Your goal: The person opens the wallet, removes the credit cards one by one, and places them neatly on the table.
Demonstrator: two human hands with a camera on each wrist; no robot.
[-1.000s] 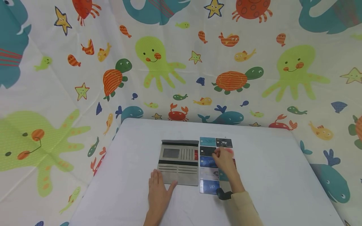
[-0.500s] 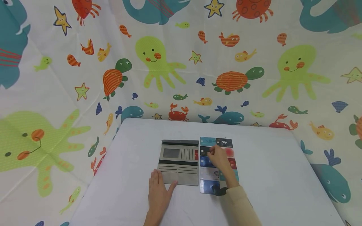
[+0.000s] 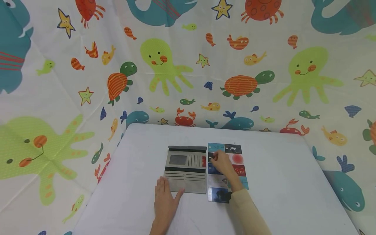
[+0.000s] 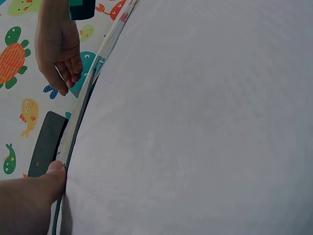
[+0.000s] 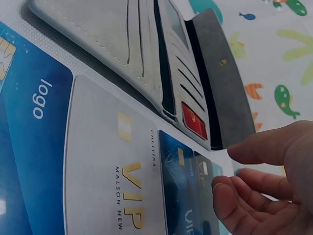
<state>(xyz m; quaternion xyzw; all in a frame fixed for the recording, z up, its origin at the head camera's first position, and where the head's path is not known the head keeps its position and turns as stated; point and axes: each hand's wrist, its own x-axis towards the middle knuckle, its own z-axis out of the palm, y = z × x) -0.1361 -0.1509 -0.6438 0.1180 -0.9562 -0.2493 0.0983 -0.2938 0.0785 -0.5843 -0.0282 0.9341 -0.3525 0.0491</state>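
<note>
A grey wallet point(image 3: 185, 186) lies unfolded, its dark-edged flap point(image 5: 222, 73) at the far side. A red card point(image 5: 194, 121) shows from one of its slots. My left hand point(image 3: 164, 199) rests with straight fingers on the wallet's near left corner; its thumb point(image 4: 56, 169) touches the edge. To the wallet's right, cards lie in two columns. My right hand point(image 3: 221, 161) is over the left column, at the black card point(image 3: 210, 157) and the blue card point(image 3: 212, 169) below it. Thumb and fingers of that hand are apart, with nothing between them in the right wrist view.
Nearest the front is another blue card point(image 3: 215, 195), with a silver card point(image 5: 107, 161) beyond it. The right column includes a black Vip card point(image 3: 233, 148), a card with a red circle point(image 3: 237, 159) and a red VIP card point(image 3: 240, 170). A sea-animal cloth point(image 3: 176, 98) hangs behind the white table point(image 3: 293, 189).
My right hand has moved left across the cards, from the column gap to the black card's left part, uncovering the red-circle and red VIP cards. My left hand has stayed put.
</note>
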